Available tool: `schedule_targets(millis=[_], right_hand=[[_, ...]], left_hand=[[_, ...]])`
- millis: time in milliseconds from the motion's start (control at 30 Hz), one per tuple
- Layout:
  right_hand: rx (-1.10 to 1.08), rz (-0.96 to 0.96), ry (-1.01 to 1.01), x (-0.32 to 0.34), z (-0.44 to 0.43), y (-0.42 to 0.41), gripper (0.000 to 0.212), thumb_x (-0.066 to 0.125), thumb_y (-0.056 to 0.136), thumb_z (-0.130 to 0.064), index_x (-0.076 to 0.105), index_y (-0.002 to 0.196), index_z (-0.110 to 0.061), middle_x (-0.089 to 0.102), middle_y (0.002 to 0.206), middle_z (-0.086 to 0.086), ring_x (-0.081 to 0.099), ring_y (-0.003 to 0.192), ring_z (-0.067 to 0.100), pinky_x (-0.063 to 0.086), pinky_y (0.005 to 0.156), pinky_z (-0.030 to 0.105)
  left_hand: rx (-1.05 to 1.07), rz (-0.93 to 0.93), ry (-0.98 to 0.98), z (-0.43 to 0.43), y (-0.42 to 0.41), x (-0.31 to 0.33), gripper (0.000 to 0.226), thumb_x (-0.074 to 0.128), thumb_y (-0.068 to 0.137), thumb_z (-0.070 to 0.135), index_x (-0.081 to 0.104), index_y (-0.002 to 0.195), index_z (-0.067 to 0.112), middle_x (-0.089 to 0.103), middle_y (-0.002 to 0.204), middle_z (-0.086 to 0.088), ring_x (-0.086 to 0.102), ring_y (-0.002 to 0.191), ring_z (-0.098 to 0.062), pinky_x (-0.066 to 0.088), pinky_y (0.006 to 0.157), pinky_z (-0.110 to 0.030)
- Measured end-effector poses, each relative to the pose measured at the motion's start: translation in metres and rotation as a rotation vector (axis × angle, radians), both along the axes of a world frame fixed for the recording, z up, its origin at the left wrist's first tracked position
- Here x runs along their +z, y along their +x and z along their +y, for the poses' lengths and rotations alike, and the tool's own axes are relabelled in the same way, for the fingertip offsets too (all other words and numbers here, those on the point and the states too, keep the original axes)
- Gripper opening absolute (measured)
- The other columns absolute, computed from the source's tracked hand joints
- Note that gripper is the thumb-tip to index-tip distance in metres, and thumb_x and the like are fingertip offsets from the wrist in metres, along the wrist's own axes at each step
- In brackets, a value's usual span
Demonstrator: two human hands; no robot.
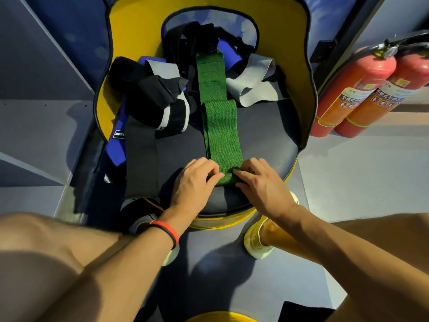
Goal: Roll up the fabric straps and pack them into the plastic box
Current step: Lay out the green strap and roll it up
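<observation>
Head view: my left hand (195, 182) and right hand (262, 184) both pinch the near end of the green strap (220, 126), fingers curled over its edge, at the front of the dark seat (267, 135). The strap lies flat, running away from me toward the yellow backrest (130, 43). Loose black, grey and blue straps (160, 94) lie heaped left of it and behind it. Two red fire extinguishers (352, 89) stand at right.

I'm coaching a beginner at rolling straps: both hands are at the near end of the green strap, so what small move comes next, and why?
Probably fold the near end over itself, away from the body, to start the roll. The left hand and right hand both pinch that end, and the green strap lies flat along the seat, not yet rolled.
</observation>
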State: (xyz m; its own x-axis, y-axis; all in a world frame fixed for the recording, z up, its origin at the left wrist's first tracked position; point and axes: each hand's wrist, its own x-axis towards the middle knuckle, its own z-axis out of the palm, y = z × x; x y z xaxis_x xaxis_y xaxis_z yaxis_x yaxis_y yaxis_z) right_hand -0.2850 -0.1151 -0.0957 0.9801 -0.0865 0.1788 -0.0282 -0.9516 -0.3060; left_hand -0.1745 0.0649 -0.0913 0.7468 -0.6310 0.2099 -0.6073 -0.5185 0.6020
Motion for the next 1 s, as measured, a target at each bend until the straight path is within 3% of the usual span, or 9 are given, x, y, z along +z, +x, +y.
schedule_targets(millis=[133, 267, 400, 533, 667, 800, 900, 1000], right_hand=[[0.012, 0.019, 0.004, 0.001, -0.001, 0.005, 0.034, 0.064, 0.095, -0.025, 0.069, 0.125, -0.009, 0.058, 0.107, 0.008, 0.054, 0.091, 0.033, 0.054, 0.078, 0.049], [-0.022, 0.038, 0.099, 0.009, 0.002, 0.003, 0.027, 0.067, 0.096, -0.023, 0.068, 0.122, -0.015, 0.060, 0.103, 0.005, 0.059, 0.092, 0.031, 0.055, 0.075, 0.045], [-0.056, 0.058, 0.190, 0.016, 0.003, -0.001, 0.020, 0.068, 0.096, -0.024, 0.069, 0.114, -0.017, 0.061, 0.097, 0.004, 0.061, 0.088, 0.031, 0.051, 0.070, 0.040], [-0.061, 0.084, 0.229, 0.013, 0.005, -0.003, 0.023, 0.067, 0.097, -0.023, 0.071, 0.118, -0.015, 0.062, 0.105, 0.006, 0.063, 0.092, 0.031, 0.055, 0.078, 0.044], [-0.021, 0.110, 0.234, 0.011, 0.005, -0.007, 0.032, 0.071, 0.091, -0.024, 0.070, 0.121, -0.014, 0.058, 0.111, 0.006, 0.063, 0.094, 0.029, 0.056, 0.084, 0.043], [-0.040, 0.118, 0.263, 0.014, 0.001, -0.004, 0.033, 0.075, 0.089, -0.021, 0.073, 0.121, -0.014, 0.063, 0.104, 0.005, 0.064, 0.095, 0.028, 0.055, 0.082, 0.042], [-0.093, 0.109, 0.316, 0.018, -0.001, -0.001, 0.027, 0.079, 0.086, -0.020, 0.074, 0.112, -0.014, 0.064, 0.092, 0.004, 0.062, 0.088, 0.028, 0.048, 0.075, 0.036], [-0.136, 0.089, 0.359, 0.015, 0.000, 0.000, 0.022, 0.078, 0.087, -0.020, 0.077, 0.109, -0.015, 0.066, 0.089, 0.006, 0.062, 0.085, 0.027, 0.046, 0.076, 0.035]], left_hand=[[-0.108, 0.012, 0.032, 0.012, 0.003, -0.005, 0.026, 0.081, 0.083, 0.032, 0.067, 0.100, 0.019, 0.060, 0.101, 0.005, 0.057, 0.092, -0.017, 0.050, 0.080, -0.037], [-0.014, 0.131, 0.042, 0.008, 0.001, 0.004, 0.027, 0.085, 0.080, 0.033, 0.072, 0.098, 0.018, 0.062, 0.098, 0.005, 0.059, 0.084, -0.017, 0.053, 0.075, -0.038], [0.017, 0.196, 0.082, 0.008, -0.001, 0.012, 0.024, 0.082, 0.084, 0.035, 0.076, 0.098, 0.017, 0.062, 0.097, 0.005, 0.061, 0.086, -0.015, 0.053, 0.077, -0.036], [-0.009, 0.145, 0.204, 0.010, -0.010, 0.010, 0.030, 0.070, 0.093, 0.040, 0.069, 0.111, 0.016, 0.057, 0.107, -0.001, 0.060, 0.100, -0.024, 0.051, 0.083, -0.043], [-0.022, 0.150, 0.271, 0.010, -0.011, 0.011, 0.034, 0.063, 0.097, 0.041, 0.065, 0.118, 0.014, 0.053, 0.106, -0.002, 0.052, 0.107, -0.023, 0.046, 0.088, -0.041], [-0.009, 0.240, 0.296, 0.008, -0.007, 0.012, 0.033, 0.063, 0.098, 0.042, 0.066, 0.114, 0.014, 0.052, 0.106, -0.002, 0.055, 0.103, -0.024, 0.046, 0.088, -0.041], [0.063, 0.303, 0.179, 0.009, -0.010, 0.008, 0.025, 0.072, 0.092, 0.039, 0.069, 0.101, 0.015, 0.049, 0.111, 0.003, 0.059, 0.094, -0.020, 0.050, 0.085, -0.038], [0.190, 0.378, 0.055, 0.006, -0.011, 0.007, 0.020, 0.083, 0.083, 0.032, 0.076, 0.091, 0.015, 0.058, 0.107, 0.005, 0.063, 0.085, -0.012, 0.054, 0.085, -0.035]])
